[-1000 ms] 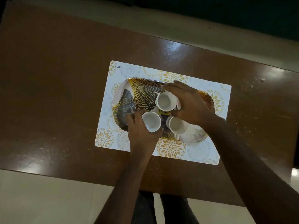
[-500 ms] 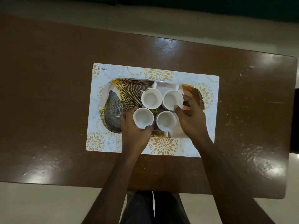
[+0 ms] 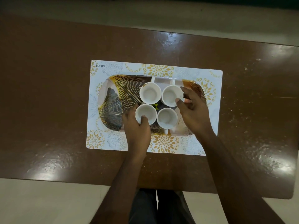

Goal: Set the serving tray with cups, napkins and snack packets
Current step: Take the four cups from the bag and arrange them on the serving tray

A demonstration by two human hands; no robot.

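**A:** In the head view, what is different from a second ago?

**B:** Then only three cups showed, bunched together, with the right hand (image 3: pixel 194 113) lying over the far ones. Now four stand in a neat square on the right half of the serving tray (image 3: pixel 111 96): far-left cup (image 3: pixel 150 94), far-right cup (image 3: pixel 171 95), near-left cup (image 3: pixel 145 113) and near-right cup (image 3: pixel 166 118). Over the last half second they have hardly shifted.

**A:** And the grip on each side?

**B:** The left hand (image 3: pixel 137 133) holds the near-left cup, thumb hooked inside the rim and fingers curled round its outer wall. The right hand pinches the far-right cup, thumb on the near rim and fingers on its far side.

**A:** What does that mean for the task?

**B:** I'd say the cup step is almost finished and these are last nudges. No napkins or snack packets show here, so those steps look undone.

**A:** What else is around, and is anything in the way?

**B:** The tray sits on a floral placemat (image 3: pixel 163 146) on the brown desk (image 3: pixel 48 97). A yellow sticker (image 3: pixel 156 106) peeks out between the cups. The cups stand very close, whether touching I cannot tell, so a careless nudge could knock a neighbour. The far cups' handles point away and the near-right cup's handle points toward the person. The tray's patterned left half shows bare.
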